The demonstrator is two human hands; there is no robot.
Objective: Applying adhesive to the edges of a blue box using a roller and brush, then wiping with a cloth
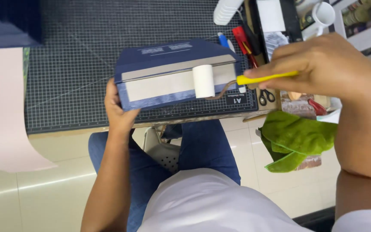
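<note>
Craft or bookbinding workshop, by the look of it; a dark gridded cutting mat [78, 64] covers the worktop [65, 129], with a navy cloth-covered box [172, 73] on it and a small white roller on a yellow handle [207, 80] set against its grey board edge. Hand tools crowd the mat's far corner: scissors [266, 96], red-handled cutters [242, 38], a blue pen [223, 40]; a green rag [297, 137] lies beside them, a white mug [323, 15] beyond; pale tiled floor [44, 193] below.

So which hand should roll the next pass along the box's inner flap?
Probably the right hand: it already grips the yellow-handled roller, whose white drum sits on the blue box. The left hand is steadying the box's end.
</note>
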